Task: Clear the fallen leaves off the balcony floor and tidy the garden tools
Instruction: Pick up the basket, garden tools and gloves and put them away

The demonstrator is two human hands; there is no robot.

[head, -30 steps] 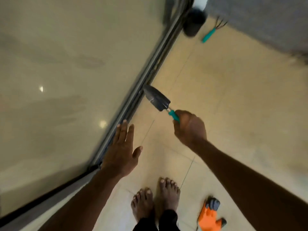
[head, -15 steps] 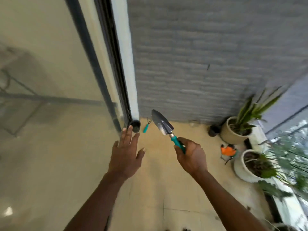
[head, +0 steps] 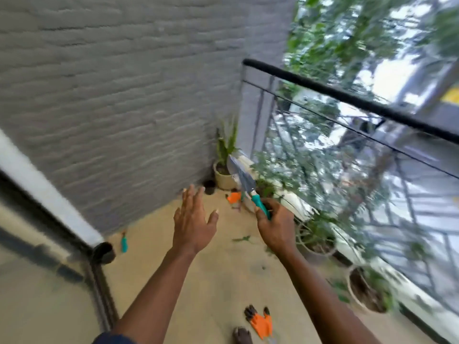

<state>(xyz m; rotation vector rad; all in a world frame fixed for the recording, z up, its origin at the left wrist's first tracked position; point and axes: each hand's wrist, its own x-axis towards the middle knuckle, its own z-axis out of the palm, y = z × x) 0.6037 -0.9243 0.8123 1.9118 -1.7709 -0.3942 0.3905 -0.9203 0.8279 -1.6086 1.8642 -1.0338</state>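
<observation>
Trowel (head: 245, 182): grey blade, teal handle. It is gripped at the handle by the right hand (head: 277, 227), fingers curled round it, with the blade pointing up and away toward the corner pot (head: 223, 178).
Left hand (head: 192, 224): held out above the balcony floor (head: 211, 281), fingers straight and spread, holding nothing.
Fallen leaf (head: 242, 239): green, on the floor, seen between the two wrists.
Small teal-handled tool (head: 123, 241): on the floor close to the grey brick wall (head: 124, 95).
Orange glove (head: 260, 324): on the floor beside a bare foot (head: 242, 336).
Second orange item (head: 234, 197): on the floor near the corner pot, too blurred to identify.
Potted plants (head: 315, 242): in a row along the railing (head: 347, 96).
</observation>
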